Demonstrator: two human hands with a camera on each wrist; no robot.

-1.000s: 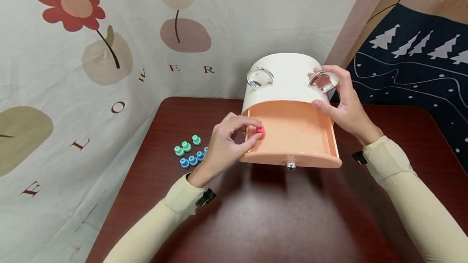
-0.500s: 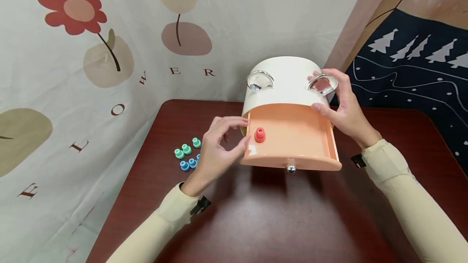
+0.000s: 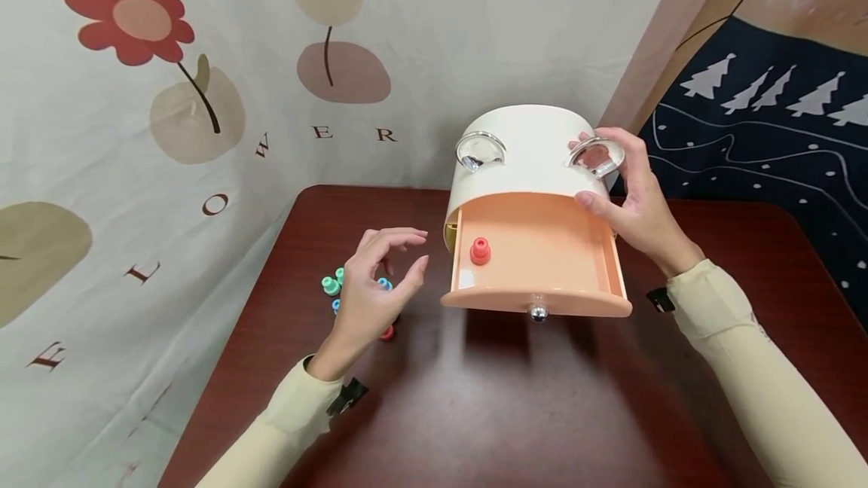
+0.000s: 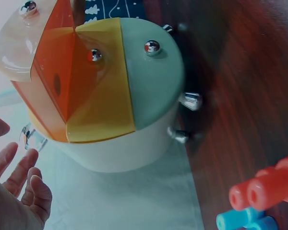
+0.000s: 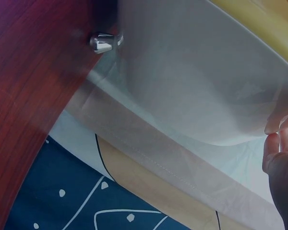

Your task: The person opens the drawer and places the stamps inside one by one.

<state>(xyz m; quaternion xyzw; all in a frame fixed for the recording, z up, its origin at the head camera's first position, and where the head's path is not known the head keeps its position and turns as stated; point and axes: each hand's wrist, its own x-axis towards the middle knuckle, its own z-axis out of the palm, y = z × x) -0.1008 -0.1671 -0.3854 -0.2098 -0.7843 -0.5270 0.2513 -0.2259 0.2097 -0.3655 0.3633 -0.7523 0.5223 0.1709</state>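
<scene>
My left hand (image 3: 369,277) hangs with loosely bent fingers and a gap between thumb and fingertips, left of the drawer and above the small pegs. One red stepped peg (image 3: 480,251) stands upright inside the pulled-out peach drawer (image 3: 542,262), near its left wall. The drawer belongs to a white rounded drawer cabinet (image 3: 536,149) with two silver rings on top. My right hand (image 3: 637,202) grips the cabinet's upper right side, thumb at the front rim and fingers behind the right ring. In the left wrist view, yellow (image 4: 103,96) and green drawers (image 4: 153,76) show below it.
Green pegs (image 3: 331,286), blue pegs (image 3: 384,284) and a red peg (image 3: 387,333) lie on the dark red table (image 3: 542,413), partly hidden behind my left hand. Silver feet (image 4: 191,100) hold the cabinet up. A printed cloth (image 3: 420,44) hangs behind.
My left hand has let go of the red peg, leaving it standing in the drawer, and has moved left and down over the loose pegs. My right hand stays on the cabinet.
</scene>
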